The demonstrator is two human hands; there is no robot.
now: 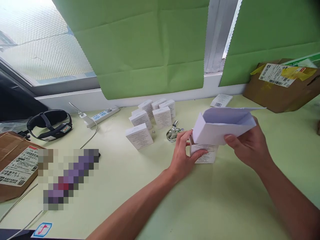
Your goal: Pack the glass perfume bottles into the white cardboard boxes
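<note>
My right hand point(247, 143) is closed on a white folded card insert point(220, 131), its hollow side up and a flap sticking out to the right. The insert is tilted just above a small white printed box point(207, 156) on the table, hiding its upper part; whether the two touch I cannot tell. Around the left side of that box my left hand point(185, 150) is closed, thumb in front. Just left of the box lies a glass perfume bottle point(172, 135) with a silvery neck. A tiny clear piece point(153, 132) rests farther left.
Several white printed boxes point(140, 136) stand behind and left of the hands. A flat white box point(221, 100) lies at the back. Cardboard cartons point(282, 90) sit at both sides. A power strip point(105, 114), black headset point(50, 125), cables and a blurred-out object point(72, 176) occupy the left.
</note>
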